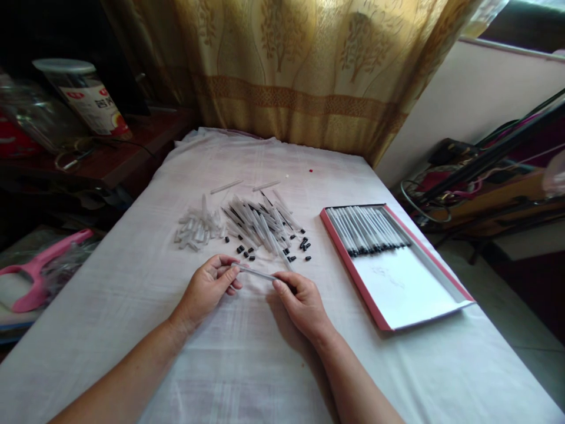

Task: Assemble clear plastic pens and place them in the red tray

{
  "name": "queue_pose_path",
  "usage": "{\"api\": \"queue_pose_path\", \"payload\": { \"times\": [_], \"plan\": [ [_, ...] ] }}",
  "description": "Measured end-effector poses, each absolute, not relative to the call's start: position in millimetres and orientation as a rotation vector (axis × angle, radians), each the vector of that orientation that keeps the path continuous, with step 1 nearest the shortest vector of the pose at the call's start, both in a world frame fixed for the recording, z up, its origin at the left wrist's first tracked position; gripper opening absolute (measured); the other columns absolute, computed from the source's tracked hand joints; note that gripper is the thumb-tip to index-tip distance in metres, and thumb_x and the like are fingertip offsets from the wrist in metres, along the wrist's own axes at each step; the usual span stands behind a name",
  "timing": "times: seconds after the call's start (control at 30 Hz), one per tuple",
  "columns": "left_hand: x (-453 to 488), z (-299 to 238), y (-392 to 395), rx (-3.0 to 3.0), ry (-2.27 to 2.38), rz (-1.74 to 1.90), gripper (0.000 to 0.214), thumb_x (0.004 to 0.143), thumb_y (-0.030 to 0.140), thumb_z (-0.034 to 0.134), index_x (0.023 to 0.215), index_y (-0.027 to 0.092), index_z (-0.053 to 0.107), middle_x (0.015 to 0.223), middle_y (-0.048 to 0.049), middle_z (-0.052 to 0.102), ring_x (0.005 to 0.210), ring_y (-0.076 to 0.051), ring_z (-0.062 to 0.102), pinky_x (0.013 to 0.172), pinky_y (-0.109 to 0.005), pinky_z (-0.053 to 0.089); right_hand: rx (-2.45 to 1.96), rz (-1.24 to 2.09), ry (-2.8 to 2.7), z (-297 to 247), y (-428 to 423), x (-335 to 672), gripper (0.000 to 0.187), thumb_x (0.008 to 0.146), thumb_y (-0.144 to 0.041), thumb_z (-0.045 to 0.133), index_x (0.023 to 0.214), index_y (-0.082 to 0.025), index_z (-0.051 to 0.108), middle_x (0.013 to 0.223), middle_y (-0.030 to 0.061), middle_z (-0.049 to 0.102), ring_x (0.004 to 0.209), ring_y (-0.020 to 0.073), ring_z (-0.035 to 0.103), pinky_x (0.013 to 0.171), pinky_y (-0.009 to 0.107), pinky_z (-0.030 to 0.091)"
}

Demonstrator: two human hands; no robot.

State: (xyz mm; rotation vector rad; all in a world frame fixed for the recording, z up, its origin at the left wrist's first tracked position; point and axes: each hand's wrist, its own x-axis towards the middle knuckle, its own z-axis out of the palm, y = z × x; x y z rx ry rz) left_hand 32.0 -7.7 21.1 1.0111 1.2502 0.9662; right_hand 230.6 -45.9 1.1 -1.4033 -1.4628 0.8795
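Between my hands a slim pen [258, 273] lies nearly level above the cloth. My left hand [212, 282] pinches its left end between thumb and fingers, and my right hand [302, 297] is closed round its right end, hiding that tip. Just beyond the hands is a heap of clear pen barrels and dark refills [258, 218]. Short translucent pen caps [196, 229] lie in a pile left of it. Several small black plugs [246, 254] are scattered along the heap's near side.
A shallow red-edged box [353, 274] on the right holds a row of pens [366, 229]. Two loose barrels [226, 186] lie at the back. A curtain [300, 76] hangs behind the table; a jar [88, 100] and a pink-handled object [48, 265] are left.
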Motion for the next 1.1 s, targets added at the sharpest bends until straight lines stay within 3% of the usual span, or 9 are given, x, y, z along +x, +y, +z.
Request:
{"api": "queue_pose_path", "payload": {
  "times": [0.13, 0.33, 0.4, 0.5, 0.57, 0.73, 1.1],
  "plan": [
    [33.4, 20.7, -6.0, 1.009, 1.237, 0.992, 0.053, 0.058, 0.056, 0.081, 0.088, 0.017, 0.063, 0.081, -0.0031, 0.07, 0.062, -0.014, 0.064, 0.049, -0.022, 0.048, -1.434, 0.869, -1.496, 6.9, -46.4, 230.4, 0.021, 0.085, -0.027, 0.057, 0.094, -0.02, 0.075, 0.088, 0.0062, 0.076, 0.081, 0.0215, 0.07, 0.075, 0.031, 0.054],
    [29.7, 22.3, -4.6, 1.02, 1.218, 0.992, 0.071, 0.06, 0.06, 0.078, 0.115, 0.021, 0.058, 0.109, -0.0105, 0.071, 0.081, -0.019, 0.067, 0.052, -0.023, 0.05, -1.465, 0.539, -1.424, 28.5, -38.5, 274.4, 0.02, 0.085, -0.032, 0.06, 0.093, -0.021, 0.075, 0.09, 0.0078, 0.073, 0.082, 0.0206, 0.068, 0.067, 0.029, 0.053],
    [28.1, 21.0, -4.2, 1.029, 1.222, 1.0, 0.064, 0.06, 0.061, 0.078, 0.106, 0.019, 0.061, 0.1, -0.0085, 0.072, 0.077, -0.017, 0.066, 0.052, -0.022, 0.05, -1.507, 0.367, -1.289, 33.4, -28.9, 319.9, 0.025, 0.082, -0.039, 0.064, 0.093, -0.021, 0.076, 0.094, 0.0089, 0.072, 0.085, 0.022, 0.067, 0.072, 0.033, 0.053],
    [28.1, 16.7, -4.4, 1.058, 1.223, 0.995, 0.054, 0.058, 0.063, 0.079, 0.079, 0.017, 0.062, 0.071, -0.0014, 0.068, 0.058, -0.012, 0.06, 0.049, -0.02, 0.047, -1.676, 0.109, -1.004, 32.8, -9.6, 406.3, 0.039, 0.076, -0.047, 0.067, 0.097, -0.015, 0.076, 0.089, 0.0101, 0.074, 0.085, 0.0248, 0.068, 0.078, 0.037, 0.052],
    [29.3, 13.9, -4.8, 1.075, 1.223, 0.987, 0.055, 0.056, 0.065, 0.078, 0.072, 0.016, 0.06, 0.06, 0.0019, 0.063, 0.05, -0.009, 0.054, 0.046, -0.019, 0.045, -1.845, -0.057, -0.925, 28.2, 3.7, 457.7, 0.042, 0.077, -0.045, 0.062, 0.098, -0.011, 0.076, 0.082, 0.0104, 0.074, 0.081, 0.0256, 0.068, 0.075, 0.037, 0.052],
    [29.8, 11.3, -5.8, 1.083, 1.218, 1.002, 0.058, 0.059, 0.073, 0.072, 0.067, 0.017, 0.058, 0.052, 0.0038, 0.057, 0.047, -0.009, 0.052, 0.044, -0.019, 0.045, -2.306, -0.175, -0.864, 15.7, 29.6, 508.8, 0.033, 0.079, -0.032, 0.056, 0.098, -0.014, 0.075, 0.086, 0.0125, 0.074, 0.079, 0.0255, 0.066, 0.071, 0.034, 0.05],
    [27.1, 13.0, -4.6, 1.104, 1.206, 0.989, 0.057, 0.064, 0.073, 0.069, 0.073, 0.017, 0.062, 0.058, 0.002, 0.061, 0.05, -0.01, 0.054, 0.046, -0.02, 0.047, -2.532, -0.084, -0.952, 4.7, 45.4, 501.7, 0.034, 0.08, -0.032, 0.055, 0.103, -0.02, 0.076, 0.094, 0.0123, 0.075, 0.083, 0.0269, 0.067, 0.07, 0.034, 0.049]
  ]
}}
